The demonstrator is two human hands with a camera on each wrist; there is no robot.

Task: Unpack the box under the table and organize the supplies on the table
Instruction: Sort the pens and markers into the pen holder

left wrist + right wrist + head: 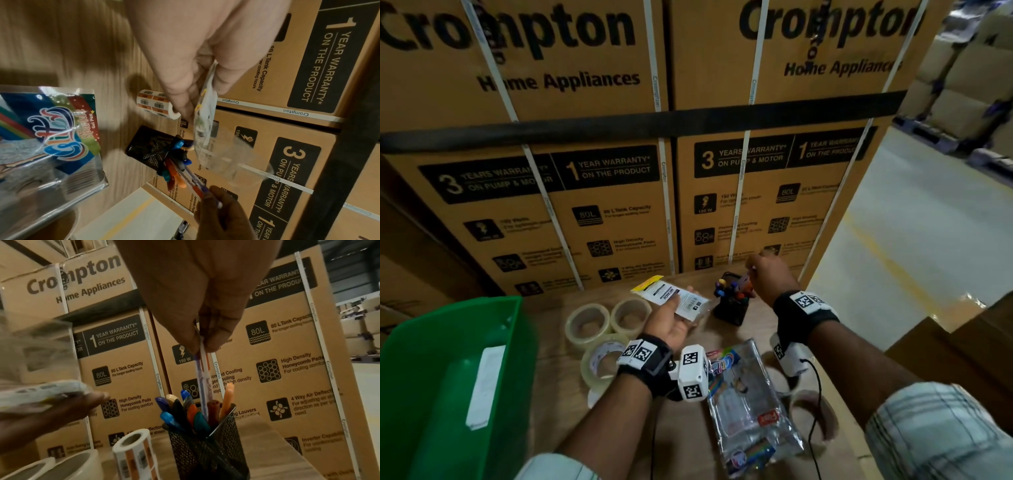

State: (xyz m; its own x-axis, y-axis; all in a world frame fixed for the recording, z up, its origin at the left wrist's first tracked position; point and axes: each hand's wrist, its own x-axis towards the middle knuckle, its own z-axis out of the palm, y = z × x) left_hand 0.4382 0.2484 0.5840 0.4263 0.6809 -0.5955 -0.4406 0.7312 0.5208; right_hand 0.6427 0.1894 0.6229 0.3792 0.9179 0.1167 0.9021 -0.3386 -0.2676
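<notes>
"Crompton Home Appliances" on cartons (571,68)

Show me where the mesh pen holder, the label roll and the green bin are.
mesh pen holder (207,449), right wrist view, on its black mesh front wall
label roll (131,449), right wrist view, on its white outer wrap
green bin (421,383), head view, on its left inner wall
</notes>
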